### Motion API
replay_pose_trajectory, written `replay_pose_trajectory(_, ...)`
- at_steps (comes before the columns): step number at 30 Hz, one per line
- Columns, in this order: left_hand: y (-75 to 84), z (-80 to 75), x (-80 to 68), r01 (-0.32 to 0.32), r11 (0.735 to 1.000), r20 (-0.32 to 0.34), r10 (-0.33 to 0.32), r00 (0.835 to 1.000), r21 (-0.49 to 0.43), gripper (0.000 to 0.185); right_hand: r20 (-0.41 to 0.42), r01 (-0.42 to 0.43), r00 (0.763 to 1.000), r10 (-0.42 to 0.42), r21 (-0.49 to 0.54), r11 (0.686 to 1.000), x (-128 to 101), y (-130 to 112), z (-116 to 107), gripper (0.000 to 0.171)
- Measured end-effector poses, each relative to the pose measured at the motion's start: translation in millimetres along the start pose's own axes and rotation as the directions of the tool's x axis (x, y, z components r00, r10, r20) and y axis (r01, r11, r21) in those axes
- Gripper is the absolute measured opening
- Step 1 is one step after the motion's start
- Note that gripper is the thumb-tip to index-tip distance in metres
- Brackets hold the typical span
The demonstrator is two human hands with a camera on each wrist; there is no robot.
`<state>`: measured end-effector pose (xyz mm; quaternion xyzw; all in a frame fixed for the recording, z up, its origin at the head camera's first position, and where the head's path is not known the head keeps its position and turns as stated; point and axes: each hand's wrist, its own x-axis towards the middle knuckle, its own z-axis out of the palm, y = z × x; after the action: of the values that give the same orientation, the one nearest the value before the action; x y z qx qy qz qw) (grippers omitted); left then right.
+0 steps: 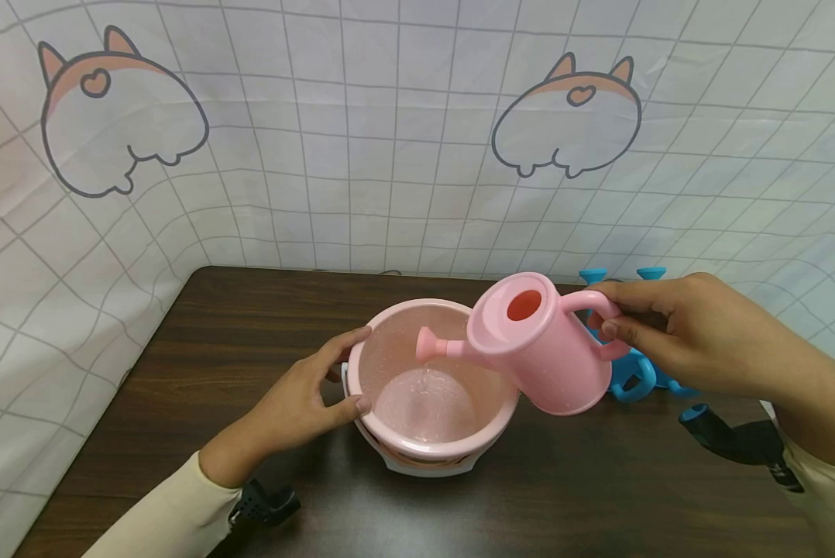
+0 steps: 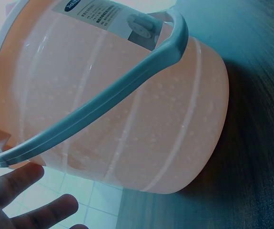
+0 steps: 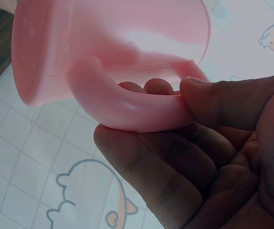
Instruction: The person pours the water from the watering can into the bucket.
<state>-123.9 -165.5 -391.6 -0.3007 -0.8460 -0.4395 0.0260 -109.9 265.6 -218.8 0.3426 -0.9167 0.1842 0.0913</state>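
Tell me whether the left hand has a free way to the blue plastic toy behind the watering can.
Probably not. The left hand rests on the pink bucket's rim, and the bucket, the tilted pink watering can and the right hand all lie between it and the blue toy.

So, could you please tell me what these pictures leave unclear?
- Blue items, head view: mostly hidden behind the watering can and right hand.
- Bucket label, left wrist view: print too small to read.
- Left hand, left wrist view: cut off by the frame edge.
- Can's spout, right wrist view: out of sight behind its body.
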Motion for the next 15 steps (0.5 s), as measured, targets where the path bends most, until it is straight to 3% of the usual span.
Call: replay_pose_trajectory(15, -0.2, -0.1, 0.3, -0.001, 1.0, -0.002, 0.001, 1.0, -0.004, 0.082, 0.008, -0.001, 1.0, 0.001, 0.011, 1.0, 0.4, 0.6, -0.7, 0.044)
